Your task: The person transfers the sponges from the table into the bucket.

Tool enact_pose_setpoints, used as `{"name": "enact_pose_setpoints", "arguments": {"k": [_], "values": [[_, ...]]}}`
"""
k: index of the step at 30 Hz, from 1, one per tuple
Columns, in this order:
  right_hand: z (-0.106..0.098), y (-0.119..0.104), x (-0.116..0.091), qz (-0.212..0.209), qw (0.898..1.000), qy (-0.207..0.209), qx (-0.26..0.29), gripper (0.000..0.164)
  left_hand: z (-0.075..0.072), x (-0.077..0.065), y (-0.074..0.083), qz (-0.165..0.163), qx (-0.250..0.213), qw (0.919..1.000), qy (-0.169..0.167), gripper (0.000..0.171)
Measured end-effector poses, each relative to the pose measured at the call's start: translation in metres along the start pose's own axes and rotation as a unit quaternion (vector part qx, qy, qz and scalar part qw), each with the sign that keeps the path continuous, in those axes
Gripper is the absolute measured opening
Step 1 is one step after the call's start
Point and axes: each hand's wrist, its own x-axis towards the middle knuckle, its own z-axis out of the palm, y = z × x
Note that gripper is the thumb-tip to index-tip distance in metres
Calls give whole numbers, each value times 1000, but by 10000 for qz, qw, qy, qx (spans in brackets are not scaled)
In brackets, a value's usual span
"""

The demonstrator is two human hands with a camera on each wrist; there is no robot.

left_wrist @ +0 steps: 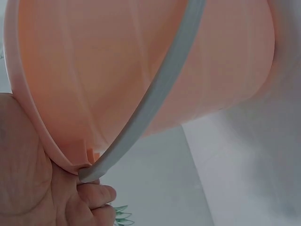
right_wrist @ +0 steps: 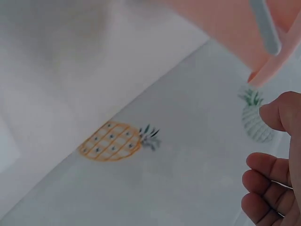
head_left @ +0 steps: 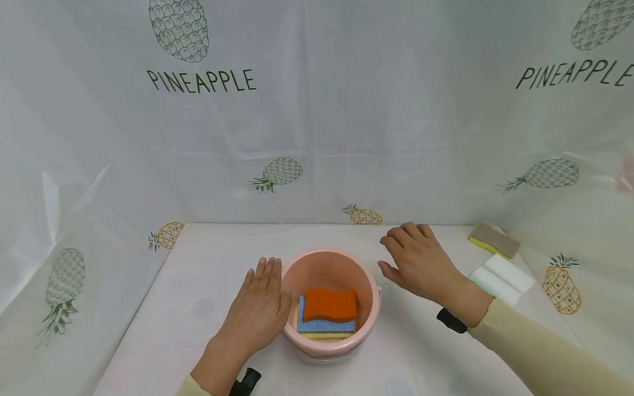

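Observation:
A pink bucket (head_left: pixel 374 305) stands on the table, its grey handle (left_wrist: pixel 146 103) hanging down the near side. Inside lie an orange wavy sponge (head_left: pixel 330 305), a blue sponge (head_left: pixel 324 327) under it, and a yellow piece (head_left: pixel 326 335) lowest. My left hand (head_left: pixel 258 309) rests against the bucket's left rim, fingers extended in the head view; in the left wrist view the palm touches the rim by the handle's end. My right hand (head_left: pixel 420 264) hovers to the right of the bucket, apart from it, its fingers (right_wrist: pixel 265 183) loosely bent and holding nothing.
At the table's far right corner lies a brown-and-yellow sponge (head_left: pixel 494 241). Nearer sit a white block (head_left: pixel 509 273) and a pale block (head_left: pixel 494 285), side by side. A pineapple-printed sheet (head_left: pixel 367 129) rises behind and along both sides.

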Motion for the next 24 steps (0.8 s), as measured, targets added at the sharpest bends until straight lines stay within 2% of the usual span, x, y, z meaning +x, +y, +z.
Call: {"name": "enact_pose_setpoints", "arguments": {"k": [12, 19, 21, 24], "values": [[4, 61, -43, 92, 9979, 291, -571, 42, -1, 0, 0, 0, -114, 9999, 42, 70], [11, 101, -74, 265, 9959, 280, -820, 66, -2, 1, 0, -11, -128, 9999, -11, 69], [12, 113, -85, 357, 9951, 147, -914, 62, -3, 1, 0, -17, -122, 9999, -29, 69], [11, 129, -101, 572, 9926, -215, -1049, 45, -3, 1, 0, -30, -121, 9999, -49, 70]]}}
